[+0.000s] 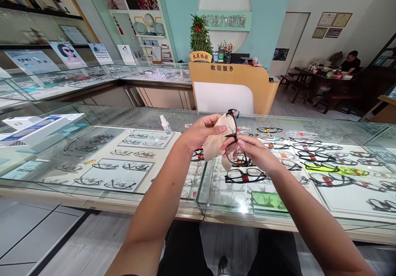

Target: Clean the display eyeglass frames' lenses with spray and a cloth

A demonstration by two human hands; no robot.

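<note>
Clear glass case at 6 o'clock, loaded with spectacles; right hand gripping dark-rimmed, clear-lensed glasses (left hand pinching beige cloth against 'em).

Ahead of you, the pale green rectangular wall panel reads 新视力眼镜, its first character partly hidden. On the front of the light-brown wooden desk you see 收银服务 in black, and on the yellow curved plaque above it, 大展鸿图. Print on the white upright display cards is too small for you to read.
</note>
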